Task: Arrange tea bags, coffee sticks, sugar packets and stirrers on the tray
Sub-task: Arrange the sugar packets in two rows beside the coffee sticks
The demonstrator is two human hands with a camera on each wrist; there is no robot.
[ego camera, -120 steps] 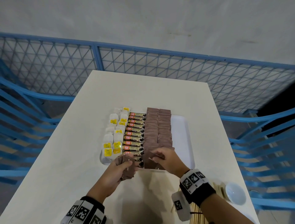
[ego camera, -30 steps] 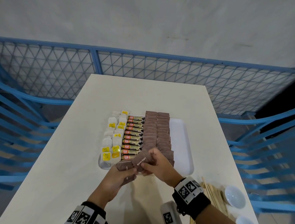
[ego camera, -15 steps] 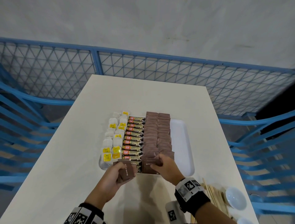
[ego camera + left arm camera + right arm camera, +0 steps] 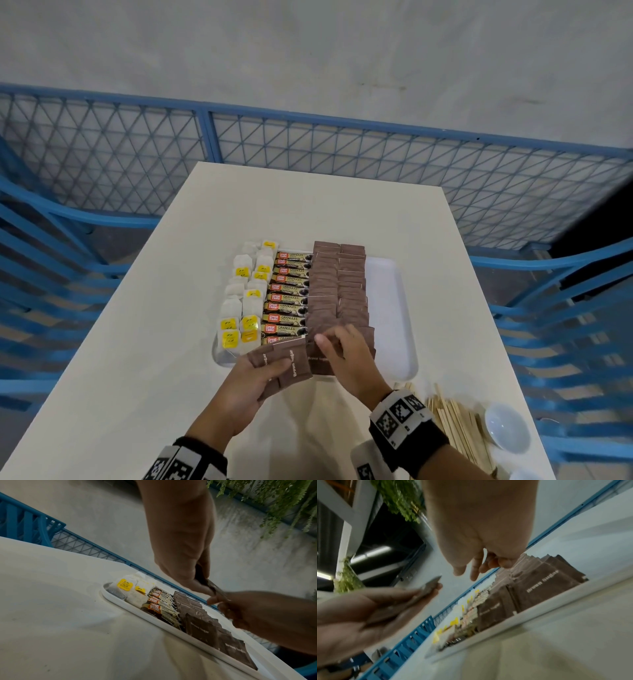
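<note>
Since half a second ago, my right hand has left the front packet and reaches, fingers loosely spread and holding nothing, toward the sugar packets fanned in my left hand's grip, their long axes pointing away over the tray's near edge; lower packets are hidden.

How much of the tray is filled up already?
Mostly filled. Tea bags, coffee sticks and two rows of brown sugar packets already sit on the tray. The left hand holds a few more sugar packets; the right hand is beside them. The stirrers lie on the table, not yet placed.
</note>
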